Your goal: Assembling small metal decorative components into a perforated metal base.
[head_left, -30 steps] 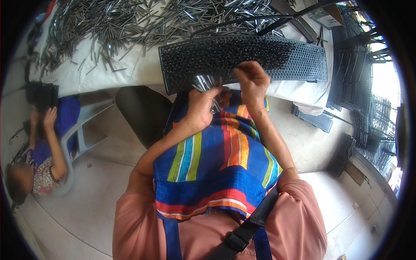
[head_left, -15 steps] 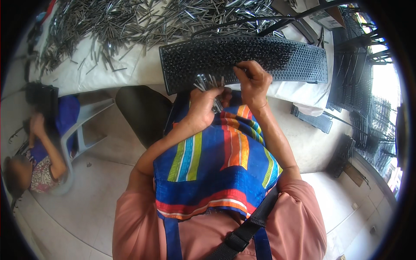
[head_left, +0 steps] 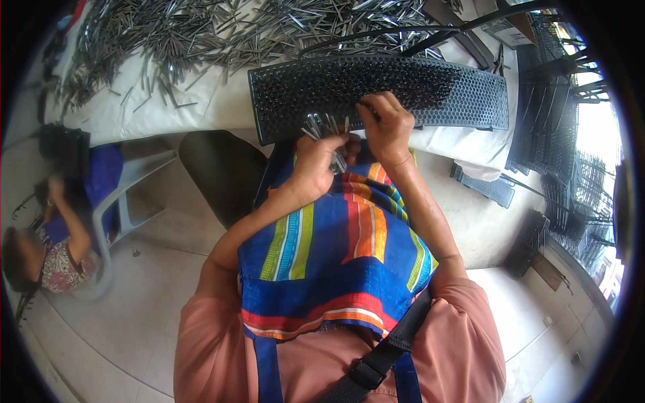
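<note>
The bare left forearm (head_left: 265,213) slants inward and forward from a bent elbow to a nearly straight left wrist (head_left: 295,193). The bare left hand (head_left: 314,164) is closed in a grip, its thumb stretched rightward, fingertips curled round beyond it. The bare right forearm (head_left: 427,205) rises more steeply, and the bare right hand (head_left: 390,131), slightly farther forward, bends leftward, fingers curled, thumb tip close to the index fingertip.

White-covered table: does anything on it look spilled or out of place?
The thin grey strips look odd: they lie jumbled, pointing every way, with strays scattered on the white-covered table. Whether they spilled, I cannot tell.
</note>
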The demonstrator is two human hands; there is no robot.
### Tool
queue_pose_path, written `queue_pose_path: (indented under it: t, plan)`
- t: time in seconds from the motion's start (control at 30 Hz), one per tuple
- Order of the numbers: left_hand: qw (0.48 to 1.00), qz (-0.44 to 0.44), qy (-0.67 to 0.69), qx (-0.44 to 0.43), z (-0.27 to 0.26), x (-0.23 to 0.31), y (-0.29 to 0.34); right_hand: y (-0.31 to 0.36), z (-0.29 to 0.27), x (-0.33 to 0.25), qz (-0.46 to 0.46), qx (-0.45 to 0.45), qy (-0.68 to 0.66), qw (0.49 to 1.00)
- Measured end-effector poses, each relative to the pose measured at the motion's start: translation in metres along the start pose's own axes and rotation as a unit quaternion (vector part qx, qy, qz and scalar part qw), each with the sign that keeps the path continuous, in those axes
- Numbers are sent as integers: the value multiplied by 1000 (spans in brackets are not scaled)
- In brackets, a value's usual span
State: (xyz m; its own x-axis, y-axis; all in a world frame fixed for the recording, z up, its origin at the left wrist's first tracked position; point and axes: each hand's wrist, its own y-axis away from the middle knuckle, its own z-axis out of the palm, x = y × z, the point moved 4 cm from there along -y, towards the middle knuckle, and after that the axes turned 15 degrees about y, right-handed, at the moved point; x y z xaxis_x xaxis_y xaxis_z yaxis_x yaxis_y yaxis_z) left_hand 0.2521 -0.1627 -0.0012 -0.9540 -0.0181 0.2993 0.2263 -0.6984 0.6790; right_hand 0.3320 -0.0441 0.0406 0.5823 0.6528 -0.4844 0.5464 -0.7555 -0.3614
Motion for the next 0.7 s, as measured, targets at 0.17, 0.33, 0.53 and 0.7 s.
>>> queue_pose_path:
  t: [0.17,0.33,0.53,0.7]
  plan:
    - [1000,-3,8,-26,-2,2,-2,1,-5,-17,-67,-8,74,995]
    - [1000,2,1,7,4,3,7,23,4,-7,226,-258,-231,911]
    - [999,14,-50,1,-9,10,10,11,-3,12,213,-21,-268,940]
    - [962,-91,-224,-129,-34,5,27,2,-4,12,119,5,-108,987]
